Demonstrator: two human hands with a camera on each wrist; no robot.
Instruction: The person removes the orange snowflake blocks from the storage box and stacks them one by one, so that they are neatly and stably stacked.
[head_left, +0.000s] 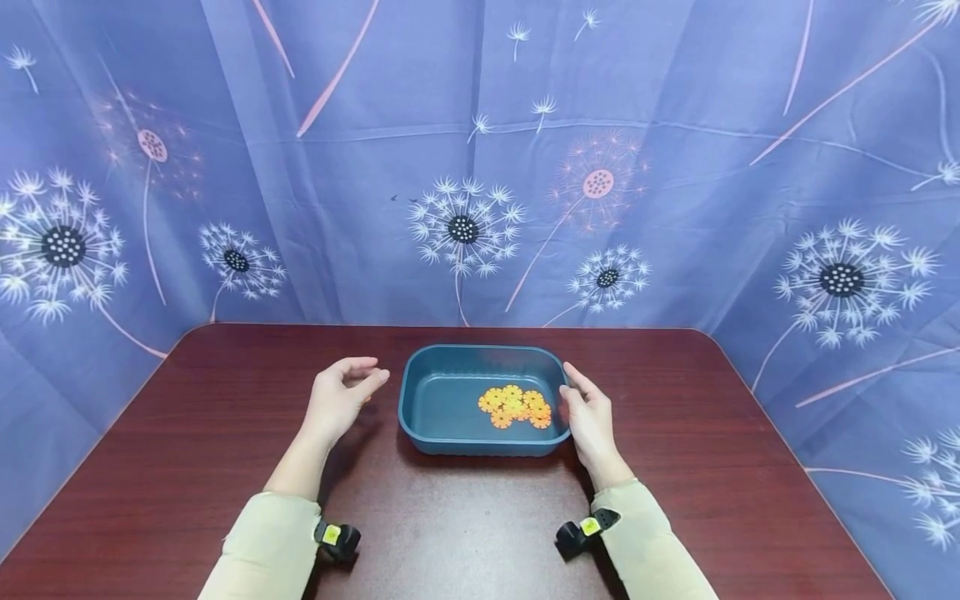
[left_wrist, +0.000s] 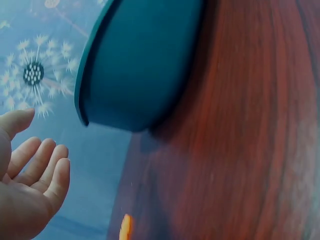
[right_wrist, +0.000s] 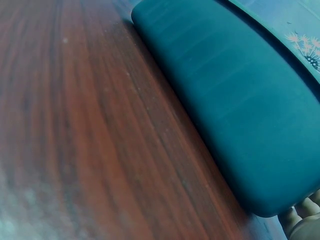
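Observation:
A dark teal plastic basin (head_left: 442, 408) with rounded corners stands on the table. Inside, toward its right end, lies a pile of several orange-yellow flower-shaped discs (head_left: 513, 404). My right hand (head_left: 591, 421) grips the basin's right end, thumb at the rim and fingers along the outer wall; the right wrist view shows only some fingertips (right_wrist: 305, 215) below the basin's corner. My left hand (head_left: 341, 400) hovers just left of the basin, apart from it, fingers loosely bent. Nothing shows between its thumb and fingers (left_wrist: 42, 170) in the left wrist view. A small orange piece (left_wrist: 125, 228) appears at that view's bottom edge.
The dark red wood-grain table (head_left: 690, 433) has rounded far corners. Behind and beside it hangs a blue curtain (head_left: 360, 208) with dandelion prints. A black wrist camera (head_left: 341, 540) sits at the left cuff, another wrist camera (head_left: 573, 537) at the right.

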